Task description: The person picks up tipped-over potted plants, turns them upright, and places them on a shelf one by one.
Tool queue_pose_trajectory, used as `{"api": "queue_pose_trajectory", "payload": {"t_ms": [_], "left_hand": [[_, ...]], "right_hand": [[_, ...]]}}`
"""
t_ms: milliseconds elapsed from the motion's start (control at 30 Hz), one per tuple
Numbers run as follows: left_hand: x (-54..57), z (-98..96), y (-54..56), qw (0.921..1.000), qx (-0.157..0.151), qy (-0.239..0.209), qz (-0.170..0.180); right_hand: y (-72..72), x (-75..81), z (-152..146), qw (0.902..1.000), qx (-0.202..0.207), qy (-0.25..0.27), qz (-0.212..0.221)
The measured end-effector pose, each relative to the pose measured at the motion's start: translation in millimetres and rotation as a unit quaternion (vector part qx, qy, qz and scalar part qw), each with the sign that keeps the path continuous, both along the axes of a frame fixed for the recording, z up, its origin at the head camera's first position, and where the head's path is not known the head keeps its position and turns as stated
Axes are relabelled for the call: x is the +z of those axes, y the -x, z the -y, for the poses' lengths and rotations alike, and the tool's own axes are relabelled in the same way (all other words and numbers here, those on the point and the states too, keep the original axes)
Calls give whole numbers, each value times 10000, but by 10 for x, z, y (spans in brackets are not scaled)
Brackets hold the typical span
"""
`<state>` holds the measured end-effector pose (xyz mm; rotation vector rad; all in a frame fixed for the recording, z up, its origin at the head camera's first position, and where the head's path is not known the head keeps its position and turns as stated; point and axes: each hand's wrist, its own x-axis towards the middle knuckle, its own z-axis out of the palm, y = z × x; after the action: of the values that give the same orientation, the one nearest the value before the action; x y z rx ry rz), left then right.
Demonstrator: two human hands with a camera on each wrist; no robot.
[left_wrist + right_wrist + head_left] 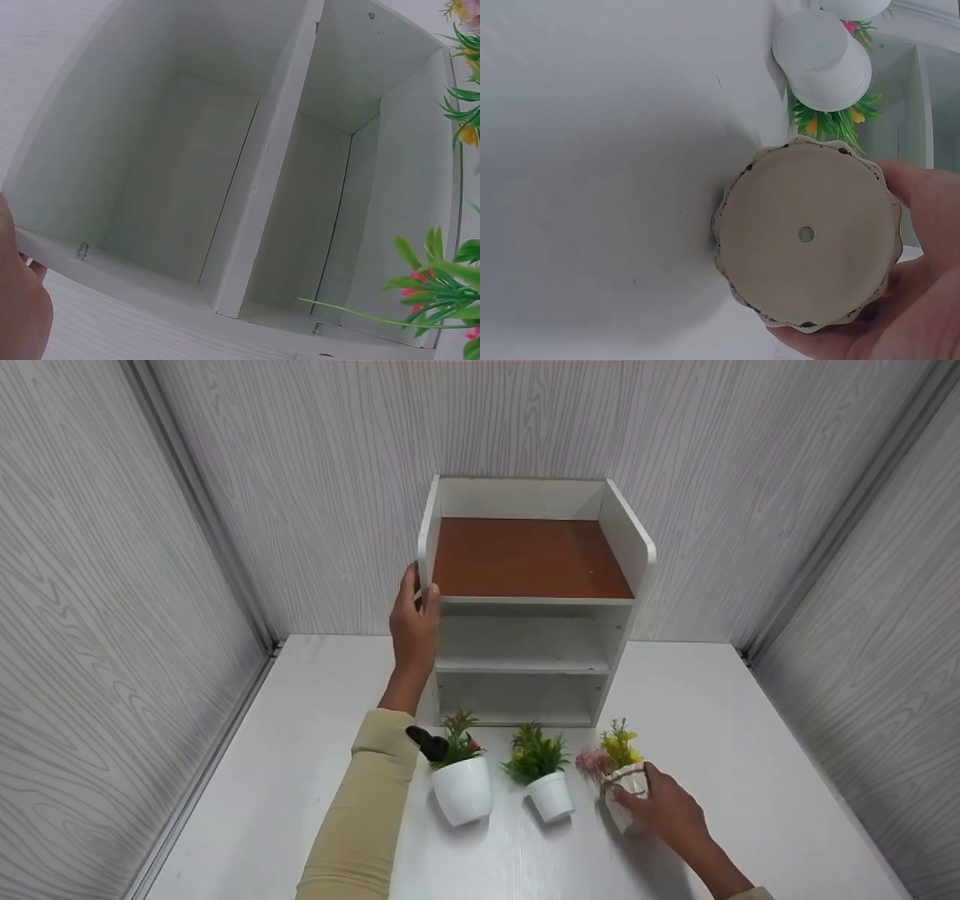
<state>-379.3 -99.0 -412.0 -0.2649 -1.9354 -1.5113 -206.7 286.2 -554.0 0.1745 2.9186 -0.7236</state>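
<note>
My left hand (pixel 414 630) grips the left side panel of a white shelf unit (pixel 534 559) with a brown top, thumb at the front edge. In my right hand (pixel 671 810) is a cream flowerpot (pixel 780 202) with a scalloped base and a drain hole, a cord tied round it. Pink and yellow artificial flowers (pixel 619 746) stick out of it towards the shelf. That pot lies tipped, its base facing the right wrist camera. Left of it lies a small white pot (pixel 551 797) with green foliage. Further left, a larger white pot (pixel 463 791) holds red-flowered greenery.
The shelf unit stands against the back wall (pixel 337 510), with two open compartments (pixel 187 150) below its top. White tabletop (pixel 247 810) extends on both sides. Wood-grain side walls (pixel 90 622) enclose the table. A black piece (pixel 427 744) sits at my left wrist.
</note>
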Motion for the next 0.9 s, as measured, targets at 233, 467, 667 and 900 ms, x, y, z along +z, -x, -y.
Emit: {"api": "queue_pose_trajectory", "payload": {"t_ms": [233, 467, 667, 900], "left_hand": [[5, -5, 7, 10000, -85, -33, -11], [21, 17, 0, 9997, -186, -150, -36], [23, 19, -14, 9996, -235, -121, 54], [28, 16, -8, 9996, -233, -175, 32]], "right_hand": [[-1, -17, 20, 9996, -148, 73, -247], [-9, -64, 48, 9963, -249, 417, -702], [-18, -101, 54, 9899, -481, 964, -922], [-22, -157, 77, 9786, -853, 1693, -794]]}}
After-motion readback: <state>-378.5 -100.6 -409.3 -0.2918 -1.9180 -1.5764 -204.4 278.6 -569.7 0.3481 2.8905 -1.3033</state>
